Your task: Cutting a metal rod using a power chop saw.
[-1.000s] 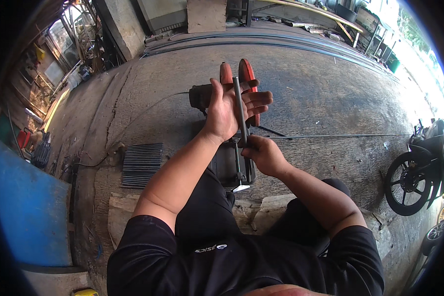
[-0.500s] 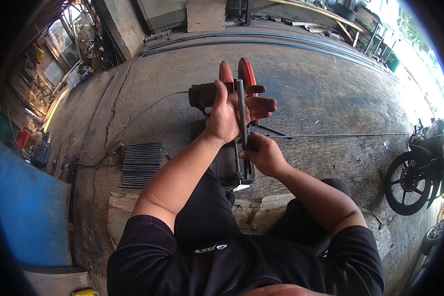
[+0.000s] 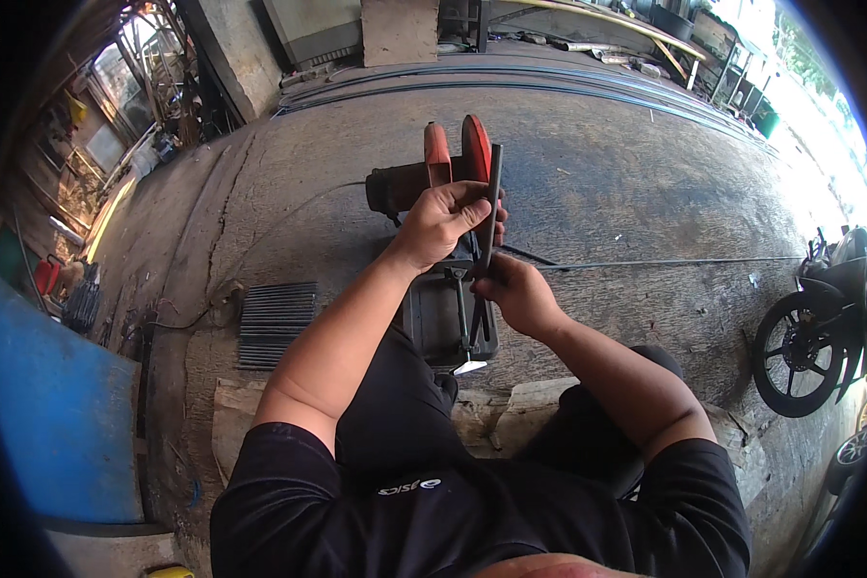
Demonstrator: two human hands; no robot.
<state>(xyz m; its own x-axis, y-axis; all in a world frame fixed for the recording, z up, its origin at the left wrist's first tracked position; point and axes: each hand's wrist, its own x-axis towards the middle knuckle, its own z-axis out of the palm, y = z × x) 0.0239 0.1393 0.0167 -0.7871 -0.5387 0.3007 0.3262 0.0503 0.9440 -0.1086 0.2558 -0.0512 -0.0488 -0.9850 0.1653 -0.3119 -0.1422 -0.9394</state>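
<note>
A short, dark metal rod [image 3: 496, 178] stands nearly upright between my hands, above the base of a cut-off saw [image 3: 392, 188]. My left hand [image 3: 438, 226] is closed around its middle, with the thumb across the near side. Lower down, my right hand [image 3: 520, 297] grips the same rod near its bottom end; its fingertips are partly hidden. The saw's red guard [image 3: 476, 144] rises just behind the rod. Below my hands lies the saw's dark base [image 3: 429, 323], with a clamp screw and a pale handle [image 3: 469, 367] at the near end.
Many similar cut rods [image 3: 276, 323] lie in a neat row left of the saw. One long thin bar [image 3: 665, 262] runs right from the saw toward a motorcycle wheel [image 3: 798, 356]. Long pipes [image 3: 511, 70] lie across the far floor. A blue panel [image 3: 58, 395] stands at left.
My left hand has gone from spread flat against the rod to closed around it. The rod's upper end has moved slightly right, while my right hand keeps its grip.
</note>
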